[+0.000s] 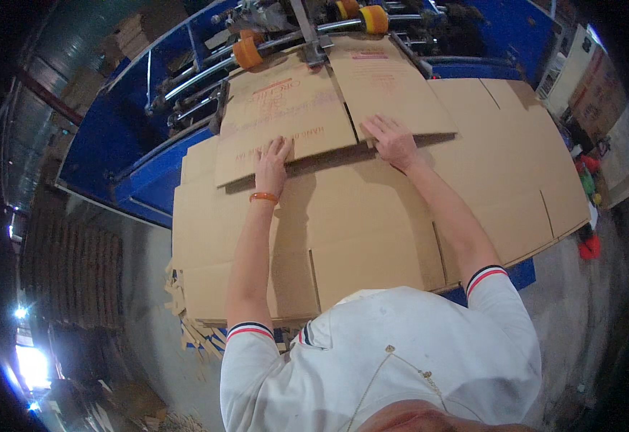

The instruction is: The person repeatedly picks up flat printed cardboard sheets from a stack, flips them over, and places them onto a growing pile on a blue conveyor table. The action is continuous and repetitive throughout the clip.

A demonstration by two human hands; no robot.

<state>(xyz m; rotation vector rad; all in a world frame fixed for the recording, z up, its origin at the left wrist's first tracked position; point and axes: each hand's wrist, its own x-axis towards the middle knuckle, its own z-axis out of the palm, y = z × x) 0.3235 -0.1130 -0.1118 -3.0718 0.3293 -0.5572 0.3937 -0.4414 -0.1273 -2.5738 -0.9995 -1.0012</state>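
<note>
A white short-sleeved shirt (415, 345) with striped cuffs is seen closest, with a thin gold-coloured necklace (373, 381) laid over its front. Just beyond it, plain brown cardboard sheets (372, 245) are spread over a blue work surface, their slots and creases exposed. Cut cardboard strips (203, 335) are scattered near the left corner of the sheets.

Farther on, both bare forearms are stretched forward over the plain sheets, an orange band worn at the left wrist. The left hand (271, 168) is laid at the near edge of a printed cardboard sheet (286, 108), its visible fingers slightly apart on the upper face. The right hand (392, 140) is placed across the same edge, to the right of a narrow slot, its fingers also slightly parted on top; whether a thumb is tucked under the edge cannot be told for either hand. The printed sheet is rested on the plain ones, its near edge raised and a shadow cast beneath.

At its far end, the sheet is reached over by a metal arm (307, 29) of a blue-framed machine (131, 147), on whose bright crossbar orange rollers (247, 53) are mounted. More cardboard (124, 36) is piled behind, at upper left.
</note>
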